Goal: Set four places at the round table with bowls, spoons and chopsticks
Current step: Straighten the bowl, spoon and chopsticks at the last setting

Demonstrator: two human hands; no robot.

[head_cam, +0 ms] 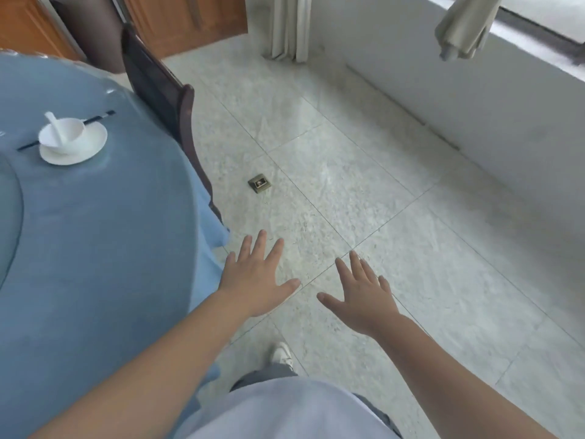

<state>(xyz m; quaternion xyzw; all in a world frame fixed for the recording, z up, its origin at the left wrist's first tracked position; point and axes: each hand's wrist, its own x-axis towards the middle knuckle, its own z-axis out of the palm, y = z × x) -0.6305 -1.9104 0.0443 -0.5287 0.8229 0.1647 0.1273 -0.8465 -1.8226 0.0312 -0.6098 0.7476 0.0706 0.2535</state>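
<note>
The round table (pixel 95 248) under a blue cloth fills the left side. One place is laid on it at the upper left: a white bowl (pixel 68 129) on a white saucer (pixel 91 147), a white spoon (pixel 54 126) standing in the bowl, and dark chopsticks (pixel 98 117) lying behind them. My left hand (pixel 256 278) and my right hand (pixel 364 291) are stretched out over the floor to the right of the table. Both are empty, palms down, fingers spread.
A dark wooden chair (pixel 158 90) stands pushed against the table's far right edge. A small brass floor socket (pixel 260 183) sits in the pale tiled floor. A white wall with curtains (pixel 289 26) runs along the right. A glass turntable rim (pixel 15 198) shows at the far left.
</note>
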